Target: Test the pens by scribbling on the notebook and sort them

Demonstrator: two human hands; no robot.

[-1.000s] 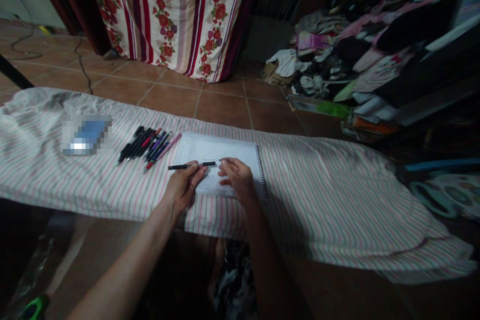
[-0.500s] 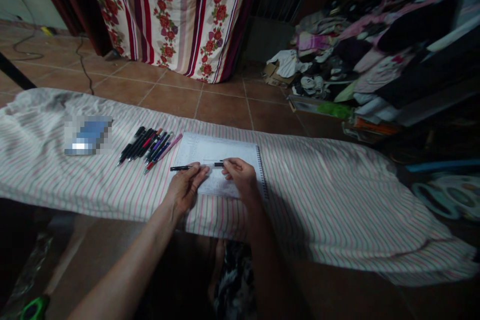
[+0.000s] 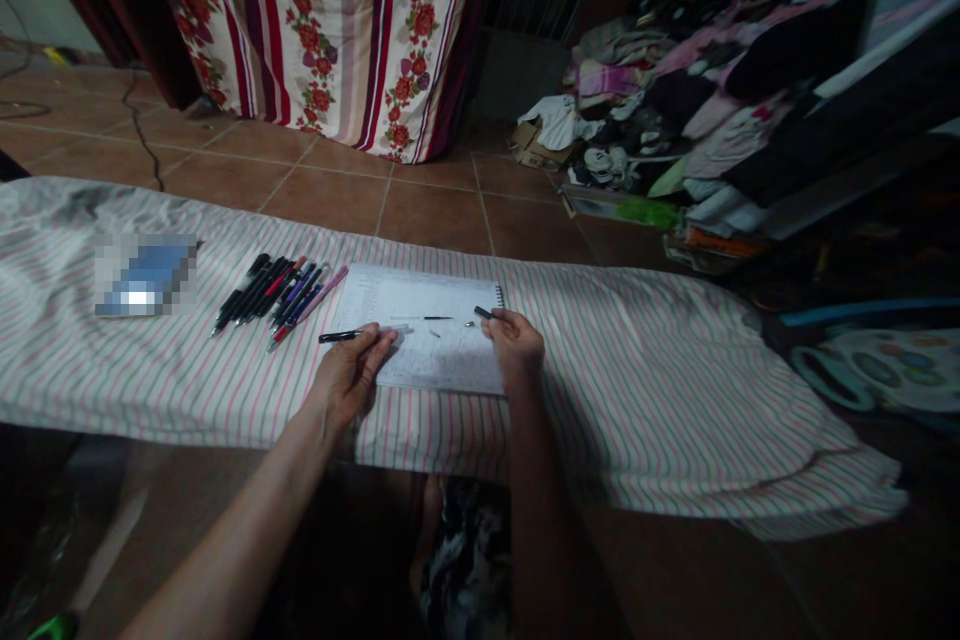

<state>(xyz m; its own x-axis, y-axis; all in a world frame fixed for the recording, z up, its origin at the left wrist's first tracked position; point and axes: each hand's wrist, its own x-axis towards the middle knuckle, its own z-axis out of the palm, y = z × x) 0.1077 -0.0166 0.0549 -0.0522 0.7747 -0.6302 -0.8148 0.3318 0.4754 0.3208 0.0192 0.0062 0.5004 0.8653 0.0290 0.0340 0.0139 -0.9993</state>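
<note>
My left hand [image 3: 346,372] is closed on a pen barrel [image 3: 337,336], its black end pointing left and a clear section showing past the fingers. To the right, my right hand [image 3: 519,342] pinches a short black pen piece [image 3: 483,312] above the notebook's right edge. The two pieces are apart. Between the hands, a thin pen refill [image 3: 438,318] lies on the spiral notebook [image 3: 431,367]. Close to the right fingertips is a small metallic pen tip [image 3: 469,324]. A tiny grey part [image 3: 435,334], too small to name, rests below the refill.
Left of the notebook, several pens [image 3: 277,295] lie in a row. Further left is a blurred-out blue object [image 3: 150,275]. Everything rests on a striped cloth [image 3: 637,370]. Beyond it are the tiled floor, a floral curtain [image 3: 315,30] and a clothes pile [image 3: 675,90].
My right hand has moved right with the black piece, widening the gap from the left hand. The refill and small parts on the notebook show more clearly. The whole view has shifted slightly.
</note>
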